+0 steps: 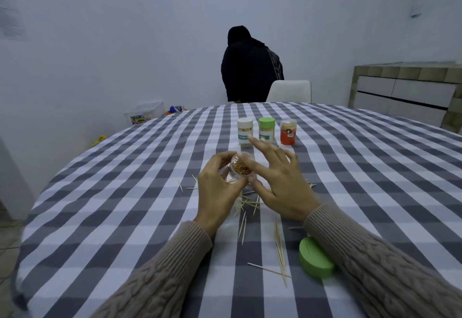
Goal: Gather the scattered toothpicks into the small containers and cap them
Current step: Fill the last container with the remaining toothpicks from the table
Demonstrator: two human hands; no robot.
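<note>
With the left hand [217, 187] gripping the open clear toothpick jar [242, 169] at the surface's centre and the right hand [277, 182] spread flat-fingered over its mouth, level the sticks before fetching the green cap [316, 257] at 5 o'clock.

Pale wooden toothpicks [243, 225] lie on a matt checked cloth [125, 192] beside a smooth green plastic cap [316, 257].
</note>
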